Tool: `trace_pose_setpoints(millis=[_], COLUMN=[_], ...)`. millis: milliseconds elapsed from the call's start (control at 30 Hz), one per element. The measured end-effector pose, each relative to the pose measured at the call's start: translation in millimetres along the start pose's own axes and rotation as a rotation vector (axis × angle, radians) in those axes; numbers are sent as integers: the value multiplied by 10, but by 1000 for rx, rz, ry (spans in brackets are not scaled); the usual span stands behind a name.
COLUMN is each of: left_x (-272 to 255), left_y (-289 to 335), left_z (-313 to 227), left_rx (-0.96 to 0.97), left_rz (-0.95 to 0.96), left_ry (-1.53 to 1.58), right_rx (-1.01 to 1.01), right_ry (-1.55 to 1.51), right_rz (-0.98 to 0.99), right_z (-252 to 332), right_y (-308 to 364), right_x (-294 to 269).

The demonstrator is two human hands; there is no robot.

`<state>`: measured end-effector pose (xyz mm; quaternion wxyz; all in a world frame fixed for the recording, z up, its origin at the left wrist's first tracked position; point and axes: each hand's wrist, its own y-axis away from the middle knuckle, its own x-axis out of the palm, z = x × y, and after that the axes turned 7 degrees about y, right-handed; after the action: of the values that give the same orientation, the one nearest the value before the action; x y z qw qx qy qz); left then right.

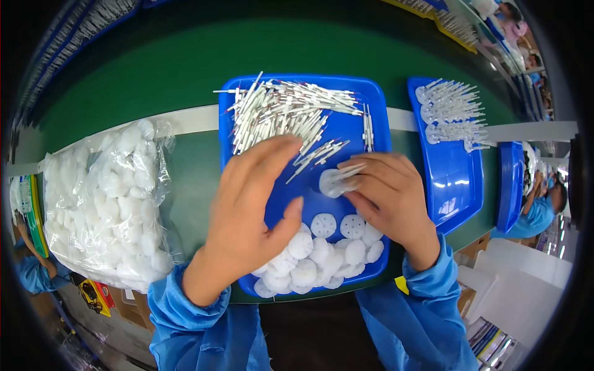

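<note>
A blue tray (339, 131) stands in front of me. Thin white sticks (278, 111) with dark ends lie heaped in its far part, and a small loose group lies nearer the middle. White round plastic caps (304, 272), some with small holes, fill its near end. My right hand (393, 201) pinches a translucent white cap (330, 184) with a few thin sticks at it; the fingers partly hide how they fit together. Over the tray's left side, my left hand (244, 210) is open, thumb and fingers apart, slightly blurred, with nothing seen in it.
A clear bag (105, 198) full of white caps lies on the green table at left. On the right, a second blue tray (455, 182) holds rows of caps with sticks attached (455, 114). Another blue tray (510, 185) stands beyond it. Other people work at both sides.
</note>
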<state>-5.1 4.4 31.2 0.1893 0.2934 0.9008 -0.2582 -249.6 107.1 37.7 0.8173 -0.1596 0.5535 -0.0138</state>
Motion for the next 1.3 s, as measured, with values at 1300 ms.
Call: trace_pose_setpoints(millis=[1300], left_x=[19], left_y=[185], left_z=[62], left_rx=[102], left_rz=[328], left_ry=[-92], right_rx=[887], right_ry=[448], right_rz=[-311], right_z=[-1582], right_y=[1402], right_x=[-804])
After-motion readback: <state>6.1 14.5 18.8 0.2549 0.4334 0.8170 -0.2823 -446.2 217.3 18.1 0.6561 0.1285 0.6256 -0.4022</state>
